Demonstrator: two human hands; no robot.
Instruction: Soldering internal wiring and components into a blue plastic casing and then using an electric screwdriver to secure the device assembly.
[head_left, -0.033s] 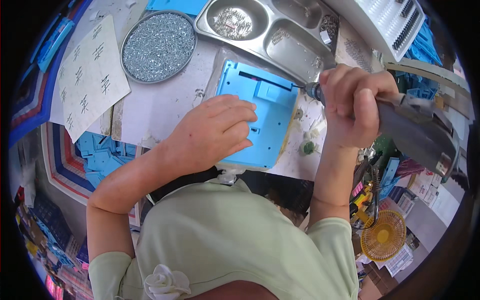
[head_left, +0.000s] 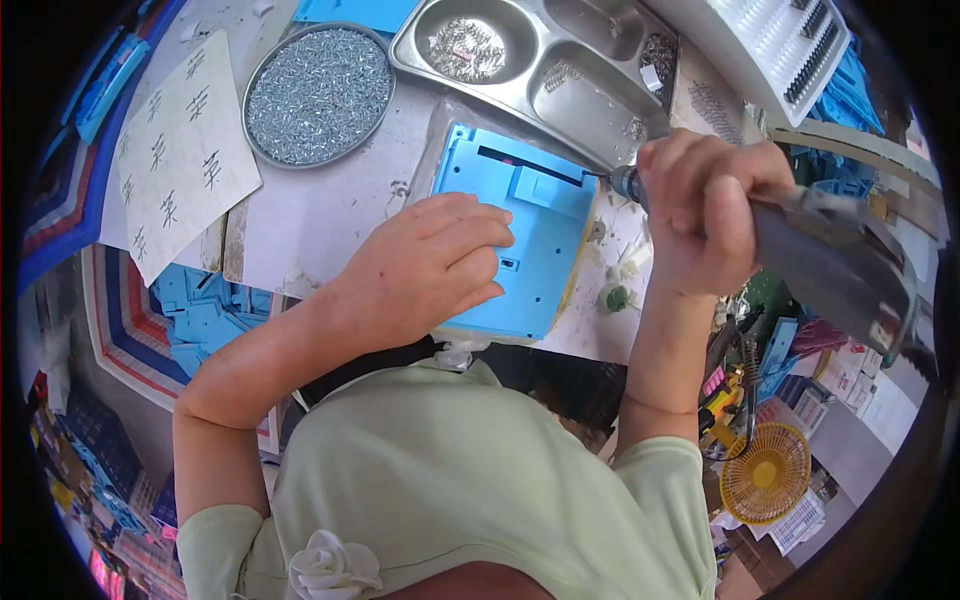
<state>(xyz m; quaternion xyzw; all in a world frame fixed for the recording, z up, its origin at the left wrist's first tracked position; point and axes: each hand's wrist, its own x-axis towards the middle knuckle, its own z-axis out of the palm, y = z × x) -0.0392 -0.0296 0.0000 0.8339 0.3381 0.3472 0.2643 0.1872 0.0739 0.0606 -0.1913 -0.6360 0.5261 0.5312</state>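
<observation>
A light-blue plastic panel point(head_left: 545, 225) with a long slot, a raised block and small holes lies at the bench's near edge. My left hand point(head_left: 415, 260) rests on its left part, fingers loosely bent, palm down, gripping nothing. My right hand point(head_left: 715, 205) is wrapped round a dark grey power screwdriver point(head_left: 835, 255), held nearly level. Its bit points left and meets the panel's upper right corner. Whether a screw sits under the bit is too small to tell.
Behind the panel stand a round dish of screws point(head_left: 320, 95) and a metal compartment tray point(head_left: 520, 95) holding small metal parts. A handwritten sheet point(head_left: 185, 165) lies at left. More blue panels point(head_left: 205, 320) fill a crate at lower left. A yellow basket point(head_left: 768, 472) is at lower right.
</observation>
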